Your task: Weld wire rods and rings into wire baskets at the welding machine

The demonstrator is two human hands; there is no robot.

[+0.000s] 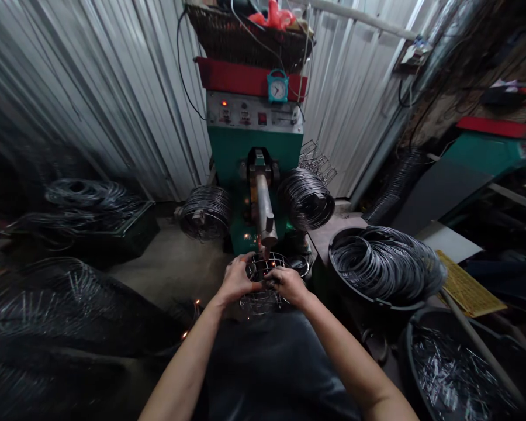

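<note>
Both my hands grip a small round wire cage (263, 301) just below the metal arm (265, 213) of a green welding machine (254, 146). My left hand (236, 279) holds the cage's left rim, my right hand (289, 285) its right rim. The arm's tip touches the cage top, and orange sparks (249, 237) fly around it and down to the floor. Bundles of wire rings hang on pegs to the left (206, 211) and right (307, 199) of the arm.
A black tub (346, 280) full of wire rings stands at my right, another tub (456, 362) of short wire pieces nearer. Stacked wire cages (56, 304) and a crate with coils (87, 210) fill the left. Corrugated metal wall (114, 88) behind.
</note>
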